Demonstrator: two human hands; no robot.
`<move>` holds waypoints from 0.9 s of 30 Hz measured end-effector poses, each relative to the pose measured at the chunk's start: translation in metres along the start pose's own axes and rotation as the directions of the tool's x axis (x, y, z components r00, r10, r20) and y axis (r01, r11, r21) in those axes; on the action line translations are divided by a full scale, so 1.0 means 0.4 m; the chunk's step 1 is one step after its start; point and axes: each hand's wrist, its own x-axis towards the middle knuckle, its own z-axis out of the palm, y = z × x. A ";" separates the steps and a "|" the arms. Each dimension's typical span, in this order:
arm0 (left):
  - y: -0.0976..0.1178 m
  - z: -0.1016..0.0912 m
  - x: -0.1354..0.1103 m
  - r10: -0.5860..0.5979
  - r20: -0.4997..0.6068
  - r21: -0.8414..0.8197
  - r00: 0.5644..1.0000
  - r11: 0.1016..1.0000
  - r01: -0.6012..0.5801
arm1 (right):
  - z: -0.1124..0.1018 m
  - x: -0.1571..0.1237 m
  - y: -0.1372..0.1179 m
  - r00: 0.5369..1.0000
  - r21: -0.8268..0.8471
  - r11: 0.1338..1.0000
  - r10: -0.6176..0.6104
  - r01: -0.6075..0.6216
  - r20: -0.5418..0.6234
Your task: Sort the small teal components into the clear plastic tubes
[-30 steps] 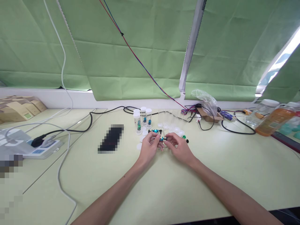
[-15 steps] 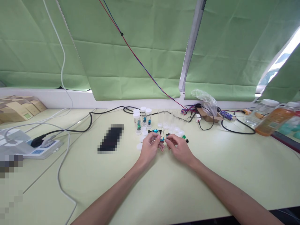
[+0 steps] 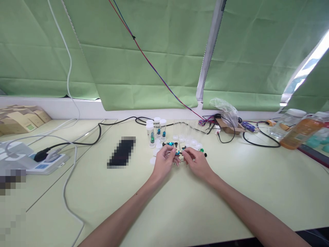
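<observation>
Close together at the middle of the table, both my hands work at one small part. My left hand (image 3: 165,160) pinches a small shiny blue part (image 3: 178,153) between thumb and forefinger. From the other side, my right hand (image 3: 197,162) has its thumb and forefinger pressed together at the part's right end; what they grip is too small to make out. Just beyond my fingers lie loose blue and black pieces (image 3: 170,144), and a green piece (image 3: 201,150) lies to the right. White round caps (image 3: 155,151) are scattered around my hands.
Behind my hands stand several clear tubes with white caps (image 3: 149,126), holding blue or green pieces, and clear tubes (image 3: 183,130) without caps. A dark blurred rectangle (image 3: 121,152) and a power strip (image 3: 48,166) lie left. An orange bottle (image 3: 302,132) and cables (image 3: 259,140) are right.
Almost nothing differs. The fingertips of my right hand have shifted very slightly at the blue part; my left hand keeps its place.
</observation>
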 end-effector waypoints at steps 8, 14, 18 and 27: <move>0.001 -0.001 0.001 0.006 -0.009 -0.010 1.000 1.000 -0.006 | -0.001 -0.002 -0.001 0.999 0.037 0.999 -0.034 0.035 -0.003; 0.002 -0.001 0.000 0.006 0.001 0.013 1.000 1.000 -0.006 | 0.002 -0.003 0.004 0.999 0.024 0.999 -0.046 0.046 -0.009; 0.000 -0.001 -0.001 0.004 0.002 0.023 1.000 1.000 -0.004 | 0.001 -0.002 0.001 0.999 0.026 0.999 -0.044 0.044 0.003; -0.001 0.002 -0.002 -0.003 0.014 0.011 1.000 1.000 0.003 | -0.001 -0.002 -0.004 0.999 -0.020 0.999 -0.025 0.026 0.024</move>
